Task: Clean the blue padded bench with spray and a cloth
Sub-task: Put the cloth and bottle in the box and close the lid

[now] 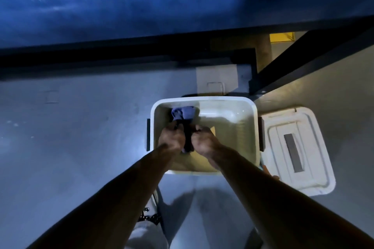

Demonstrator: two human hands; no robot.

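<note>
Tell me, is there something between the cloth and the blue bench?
Nothing visible blocks it. Both hands, left hand and right hand, grip the cloth over the white tub. Only the tub's far rim and bare floor lie before the bench.

Single head view: looks steeply down, close over white tub (204,100) on floor (70,127).

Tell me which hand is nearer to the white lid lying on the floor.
Right. The right hand grips the cloth over the tub, on the side towards the lid; the left hand grips it farther away.
</note>
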